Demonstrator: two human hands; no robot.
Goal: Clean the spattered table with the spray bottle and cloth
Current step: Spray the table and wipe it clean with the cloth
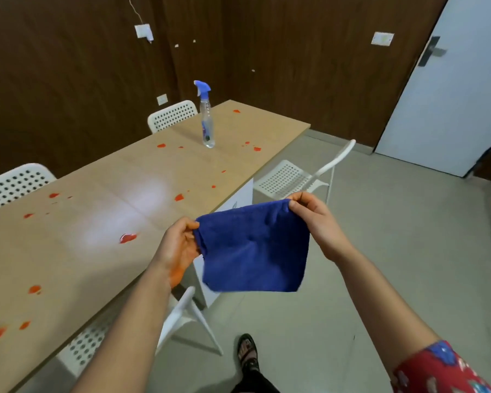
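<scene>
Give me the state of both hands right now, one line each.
Left hand: pinches one top corner of the blue cloth.
Right hand: pinches the other top corner; the cloth hangs spread between them.

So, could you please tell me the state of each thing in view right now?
table: spattered with red spots, not yet wiped.
spray bottle: upright on the table's far part, untouched.
cloth: held up off the table, spread open, hanging from its top corners.
left hand: pinches the cloth's left top corner.
right hand: pinches the cloth's right top corner.
</scene>
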